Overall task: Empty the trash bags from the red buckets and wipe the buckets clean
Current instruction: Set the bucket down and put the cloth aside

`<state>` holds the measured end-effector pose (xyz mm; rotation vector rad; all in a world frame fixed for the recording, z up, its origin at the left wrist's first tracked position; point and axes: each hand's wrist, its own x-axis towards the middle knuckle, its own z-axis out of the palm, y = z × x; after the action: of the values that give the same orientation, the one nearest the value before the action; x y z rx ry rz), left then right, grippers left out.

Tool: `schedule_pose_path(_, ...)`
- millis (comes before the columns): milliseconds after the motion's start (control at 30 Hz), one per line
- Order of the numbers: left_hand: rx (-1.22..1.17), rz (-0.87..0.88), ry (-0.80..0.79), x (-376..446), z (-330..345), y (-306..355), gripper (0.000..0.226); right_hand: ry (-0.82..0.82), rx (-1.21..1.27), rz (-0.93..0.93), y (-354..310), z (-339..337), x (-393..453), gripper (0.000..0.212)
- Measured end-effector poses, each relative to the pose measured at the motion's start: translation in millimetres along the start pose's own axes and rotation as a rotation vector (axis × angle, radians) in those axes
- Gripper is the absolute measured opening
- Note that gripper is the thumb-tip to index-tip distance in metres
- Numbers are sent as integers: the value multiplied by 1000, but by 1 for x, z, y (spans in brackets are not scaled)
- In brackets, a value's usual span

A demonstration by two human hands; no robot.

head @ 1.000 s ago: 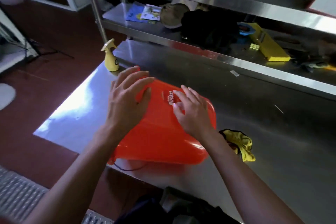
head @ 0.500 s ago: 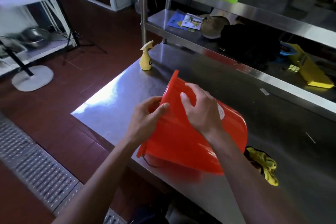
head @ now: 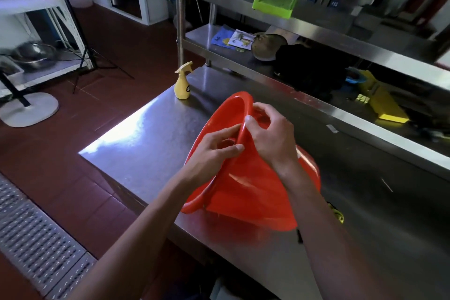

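Now the red bucket is tipped further up than half a second ago, its mouth facing left, its lower side resting on the steel tabletop near the front edge. Both grips are clamped on its upper rim: left hand from the mouth side, right hand from outside. Glossy orange-red plastic, no bag visible inside.

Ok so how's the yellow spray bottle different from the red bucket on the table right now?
The spray bottle stands upright and untouched; the red bucket is tipped, its mouth facing left. The bottle is far smaller. The left hand and right hand both grip the bucket's rim. Both sit on the steel table.
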<state>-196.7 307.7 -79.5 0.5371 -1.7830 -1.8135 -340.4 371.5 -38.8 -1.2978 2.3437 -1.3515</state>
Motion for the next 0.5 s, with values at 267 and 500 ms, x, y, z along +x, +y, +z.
schedule_pose_path(267,242,-38,-212,22,76,19,49,167,57,112,37,-86,-23,38)
schedule_pose_path(500,550,-7,126,22,75,-13,32,286,17,210,72,-131,-49,45)
